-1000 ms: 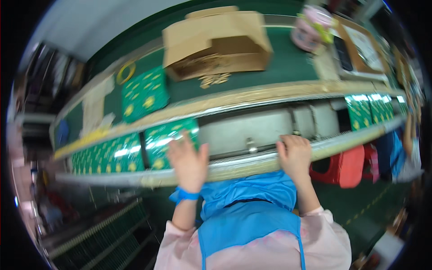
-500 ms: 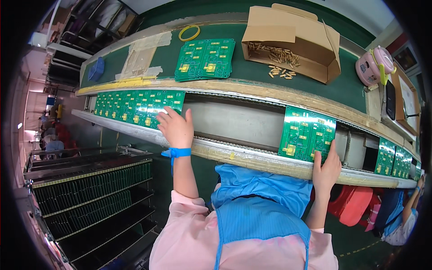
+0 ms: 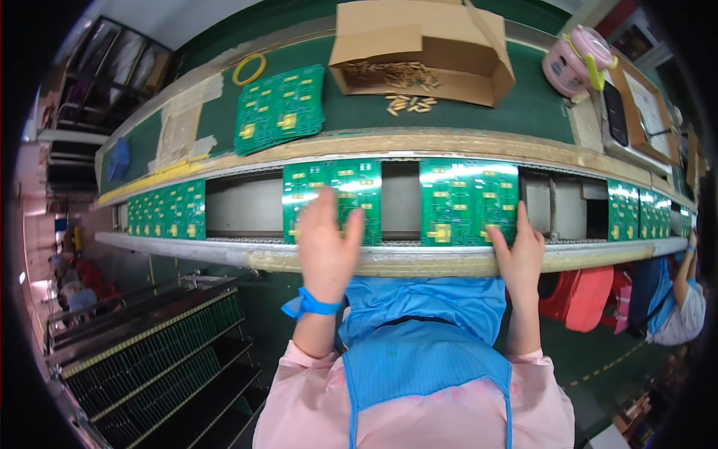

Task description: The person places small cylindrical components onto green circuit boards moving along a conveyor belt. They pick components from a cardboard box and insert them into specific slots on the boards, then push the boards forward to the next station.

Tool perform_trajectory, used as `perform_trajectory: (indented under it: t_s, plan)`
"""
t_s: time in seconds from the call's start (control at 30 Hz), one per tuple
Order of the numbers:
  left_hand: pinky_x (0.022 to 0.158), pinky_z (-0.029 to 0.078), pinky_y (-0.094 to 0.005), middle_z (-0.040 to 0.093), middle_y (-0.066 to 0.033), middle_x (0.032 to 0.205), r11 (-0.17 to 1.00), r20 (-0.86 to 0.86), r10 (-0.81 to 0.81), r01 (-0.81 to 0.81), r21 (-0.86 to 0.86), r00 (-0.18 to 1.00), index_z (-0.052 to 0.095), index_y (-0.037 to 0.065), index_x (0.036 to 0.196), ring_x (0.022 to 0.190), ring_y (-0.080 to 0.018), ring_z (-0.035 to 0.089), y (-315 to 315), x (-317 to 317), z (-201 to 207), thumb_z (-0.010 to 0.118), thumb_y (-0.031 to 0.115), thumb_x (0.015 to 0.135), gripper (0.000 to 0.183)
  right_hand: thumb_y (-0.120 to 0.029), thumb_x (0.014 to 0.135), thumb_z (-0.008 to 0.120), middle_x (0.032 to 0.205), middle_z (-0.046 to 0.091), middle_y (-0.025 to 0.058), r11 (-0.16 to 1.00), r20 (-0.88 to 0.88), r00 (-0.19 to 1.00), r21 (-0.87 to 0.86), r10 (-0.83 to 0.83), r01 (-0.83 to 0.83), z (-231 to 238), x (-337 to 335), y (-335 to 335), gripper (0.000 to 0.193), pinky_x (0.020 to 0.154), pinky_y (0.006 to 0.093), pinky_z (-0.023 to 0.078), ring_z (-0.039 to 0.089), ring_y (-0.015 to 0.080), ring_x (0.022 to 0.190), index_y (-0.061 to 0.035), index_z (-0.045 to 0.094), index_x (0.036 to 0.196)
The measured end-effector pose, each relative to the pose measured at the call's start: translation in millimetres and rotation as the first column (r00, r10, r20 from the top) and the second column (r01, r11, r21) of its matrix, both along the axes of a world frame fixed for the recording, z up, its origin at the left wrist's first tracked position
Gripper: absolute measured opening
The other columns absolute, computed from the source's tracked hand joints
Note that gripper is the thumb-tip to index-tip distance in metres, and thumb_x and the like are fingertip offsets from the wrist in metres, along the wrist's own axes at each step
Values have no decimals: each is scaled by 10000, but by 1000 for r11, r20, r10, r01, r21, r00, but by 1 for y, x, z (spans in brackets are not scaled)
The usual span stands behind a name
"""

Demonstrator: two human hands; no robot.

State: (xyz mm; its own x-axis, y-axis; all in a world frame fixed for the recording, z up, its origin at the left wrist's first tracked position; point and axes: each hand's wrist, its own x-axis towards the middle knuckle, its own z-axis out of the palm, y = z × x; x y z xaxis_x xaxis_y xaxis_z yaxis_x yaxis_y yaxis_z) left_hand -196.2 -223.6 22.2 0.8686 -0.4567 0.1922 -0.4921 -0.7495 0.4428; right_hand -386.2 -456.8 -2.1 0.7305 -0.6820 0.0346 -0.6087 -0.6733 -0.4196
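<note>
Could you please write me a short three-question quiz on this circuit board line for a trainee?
1. True or false: the left hand lies flat on a green circuit board in the conveyor channel.
2. What does the open cardboard box on the green bench hold? A) small tan parts B) rolls of tape C) gloves
3. Which hand touches the lower edge of the right-hand board?

Key
1. True.
2. A; a few parts lie spilled in front of the box.
3. The right hand.
</note>
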Motion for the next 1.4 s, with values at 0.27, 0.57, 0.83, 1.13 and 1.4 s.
perform_trajectory:
  t_s: [0.27, 0.57, 0.83, 1.13, 1.4]
  plan:
    - [957, 460, -444, 465, -318, 1319, 909, -230, 330, -242, 340, 916, 388, -156, 1331, 1153, -448, 524, 11, 28, -1, 745, 403, 818, 839, -323, 807, 751, 948, 661, 252, 991, 97, 988, 40, 122, -126, -5, 25, 24, 724, 880, 470, 452, 626, 406, 848, 116, 445, 1294]
    - [1014, 418, -467, 403, -274, 1431, 894, 144, -55, -15, 447, 988, 460, -58, 1341, 1251, -478, 454, -6, 10, 2, 684, 323, 876, 641, -236, 786, 748, 1361, 417, 323, 949, 88, 946, -73, 312, -307, 30, 52, -2, 740, 962, 464, 450, 504, 451, 1168, 32, 387, 1374]
    - [992, 446, -404, 611, -153, 1190, 866, 185, -481, 497, -52, 857, 637, -8, 1159, 1147, -343, 544, -113, 93, -17, 530, -87, 786, 396, -74, 850, 633, 1136, 597, 124, 820, 298, 764, -201, 572, -536, -7, 185, -43, 278, 916, 406, 481, 560, 320, 1078, -23, 642, 1123]
    - [864, 491, -392, 625, -123, 971, 869, 195, -462, 485, -92, 865, 720, -4, 890, 959, -310, 590, -114, 116, -41, 624, -15, 783, 145, -34, 825, 592, 957, 614, 143, 846, 296, 793, -212, 533, -489, -19, 183, -51, 170, 852, 407, 499, 598, 312, 986, -5, 694, 958]
    - [837, 484, -406, 617, -147, 991, 882, 213, -440, 464, -76, 872, 640, -13, 875, 975, -341, 590, -111, 117, -38, 643, 31, 833, 61, -25, 923, 566, 913, 616, 92, 844, 387, 892, 376, 233, -383, -2, 87, -62, 129, 751, 293, 480, 607, 186, 850, 6, 663, 1002]
